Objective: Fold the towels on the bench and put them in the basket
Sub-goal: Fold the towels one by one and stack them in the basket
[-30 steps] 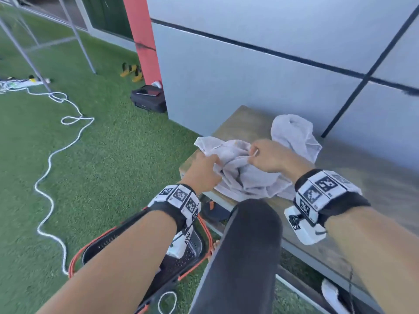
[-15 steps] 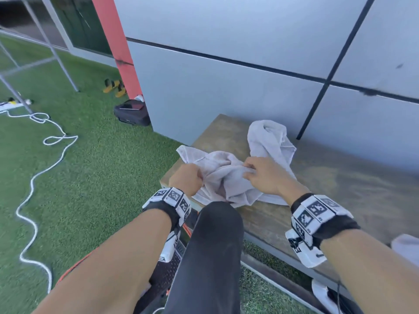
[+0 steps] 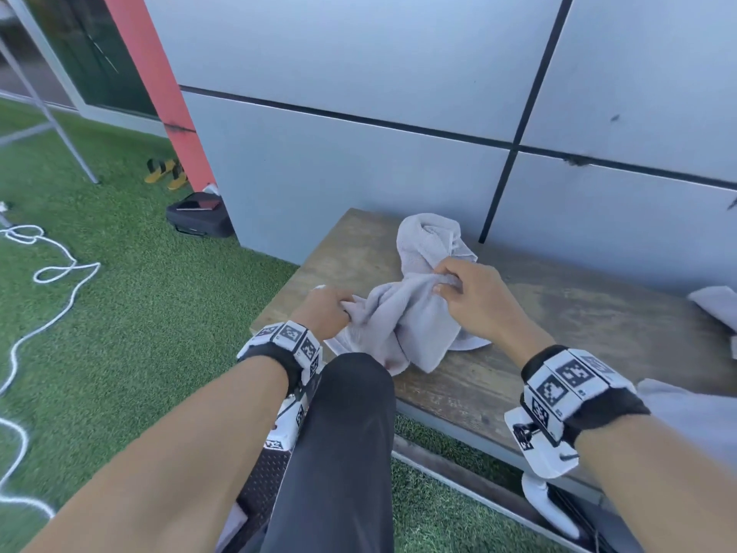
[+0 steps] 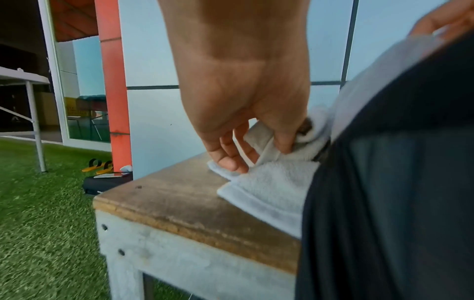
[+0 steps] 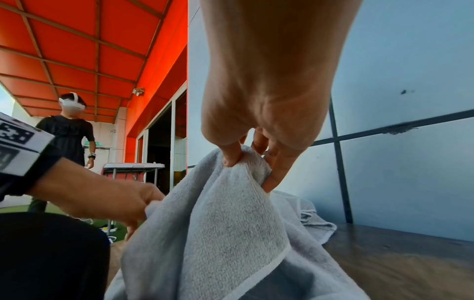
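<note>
A crumpled pale grey towel (image 3: pixel 402 317) lies on the left end of the wooden bench (image 3: pixel 558 325). My left hand (image 3: pixel 327 311) pinches the towel's left edge near the bench corner; the left wrist view shows thumb and fingers (image 4: pixel 231 160) closed on a fold of the towel (image 4: pixel 271 190). My right hand (image 3: pixel 466 291) grips a bunched fold higher up and lifts it a little off the bench, thumb and fingers (image 5: pixel 231 156) pinching the towel (image 5: pixel 225 223). A dark mesh basket (image 3: pixel 263 484) sits on the grass under my left forearm, mostly hidden by my arm and knee.
More pale towels lie at the bench's right end (image 3: pixel 718 305) and lower right (image 3: pixel 686 421). A grey panelled wall (image 3: pixel 399 161) backs the bench. My dark-trousered knee (image 3: pixel 351 433) is against the bench front. A white rope (image 3: pixel 52 273), black bag (image 3: pixel 199 215) and sandals (image 3: pixel 165 173) lie on the grass.
My right hand has moved right and up along the towel, raising a fold. The left hand stays on the towel's left edge. The head view has swung rightward, showing more bench.
</note>
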Available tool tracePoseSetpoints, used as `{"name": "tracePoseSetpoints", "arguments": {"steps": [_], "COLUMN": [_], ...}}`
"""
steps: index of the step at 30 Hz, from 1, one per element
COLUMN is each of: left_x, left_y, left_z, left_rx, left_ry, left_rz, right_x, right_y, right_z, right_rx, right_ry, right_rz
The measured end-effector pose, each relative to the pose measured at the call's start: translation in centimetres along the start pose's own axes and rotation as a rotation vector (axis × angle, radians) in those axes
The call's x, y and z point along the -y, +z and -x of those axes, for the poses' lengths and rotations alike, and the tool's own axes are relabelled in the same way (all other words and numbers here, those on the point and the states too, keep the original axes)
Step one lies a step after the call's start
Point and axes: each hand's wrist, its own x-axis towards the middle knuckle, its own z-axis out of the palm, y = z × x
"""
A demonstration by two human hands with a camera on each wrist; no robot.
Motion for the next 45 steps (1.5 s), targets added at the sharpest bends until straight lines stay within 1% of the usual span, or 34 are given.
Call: {"name": "tracePoseSetpoints", "arguments": {"steps": [2, 6, 8, 10, 12, 13, 15, 17, 18, 19, 21, 23, 25, 27, 30, 33, 35, 37, 40, 42, 43, 45], "left_x": [-1.7, -5.9, -8.7, -12.1, -15.3, -16.7, -19.5, -22.1, -23.1, -24.0, -25.3, -26.1, -26.8, -27.3, -27.4, -26.9, -26.4, -25.8, -25.0, -24.3, -23.9, -22.7], "left_y": [-1.8, -5.1, -6.6, -7.8, -8.5, -8.6, -8.4, -7.8, -7.4, -7.0, -6.2, -5.6, -5.6, -6.1, -7.4, -8.6, -8.9, -9.0, -8.7, -8.2, -7.8, -6.9], "left_z": [0.3, -0.3, -0.1, 0.4, 0.9, 1.2, 1.9, 2.4, 2.7, 3.0, 3.1, 3.2, 3.2, 3.1, 2.2, 1.2, 0.9, 0.4, 0.2, 0.1, 0.1, -0.1], "left_rx": [-0.101, -0.280, -0.314, -0.320, -0.264, -0.224, -0.139, -0.049, -0.009, 0.043, 0.139, 0.171, 0.121, -0.009, -0.223, -0.389, -0.499, -0.565, -0.547, -0.522, -0.487, -0.369], "left_ry": [0.011, 0.125, 0.160, 0.209, 0.223, 0.232, 0.291, 0.358, 0.348, 0.327, 0.341, 0.411, 0.485, 0.530, 0.550, 0.549, 0.588, 0.615, 0.571, 0.525, 0.502, 0.451], "left_rz": [0.046, 0.237, 0.306, 0.384, 0.472, 0.512, 0.509, 0.487, 0.495, 0.519, 0.534, 0.486, 0.431, 0.375, 0.329, 0.310, 0.290, 0.318, 0.456, 0.453, 0.427, 0.349], "right_x": [-1.1, -3.4, -4.6, -5.3, -5.1, -4.6, -2.7, -0.6, 0.3, 0.8, 1.5, 1.1, 0.4, -0.7, -2.9, -5.4, -6.6, -7.7, -8.7, -9.1, -9.4, -10.3], "right_y": [-0.9, -3.3, -4.8, -6.2, -7.3, -7.8, -8.9, -10.1, -10.6, -10.9, -11.5, -12.1, -13.0, -13.8, -15.3, -17.0, -18.1, -18.9, -19.5, -19.3, -19.0, -18.2], "right_z": [0.4, 0.7, 0.9, 1.3, 1.8, 2.2, 3.3, 4.7, 5.3, 5.7, 6.0, 6.0, 6.2, 6.6, 7.4, 8.2, 8.7, 9.2, 9.8, 10.0, 10.1, 9.9], "right_rx": [-0.051, -0.195, -0.259, -0.291, -0.319, -0.321, -0.323, -0.307, -0.286, -0.263, -0.230, -0.245, -0.283, -0.308, -0.348, -0.390, -0.407, -0.434, -0.488, -0.493, -0.490, -0.467], "right_ry": [0.048, 0.127, 0.191, 0.261, 0.296, 0.280, 0.172, 0.092, 0.073, 0.061, 0.039, 0.030, 0.062, 0.111, 0.215, 0.272, 0.294, 0.301, 0.291, 0.267, 0.262, 0.279], "right_rz": [0.027, 0.024, 0.009, 0.004, -0.045, -0.094, -0.211, -0.389, -0.468, -0.516, -0.497, -0.407, -0.286, -0.164, -0.031, 0.070, 0.123, 0.130, 0.088, 0.050, 0.030, 0.015]}}
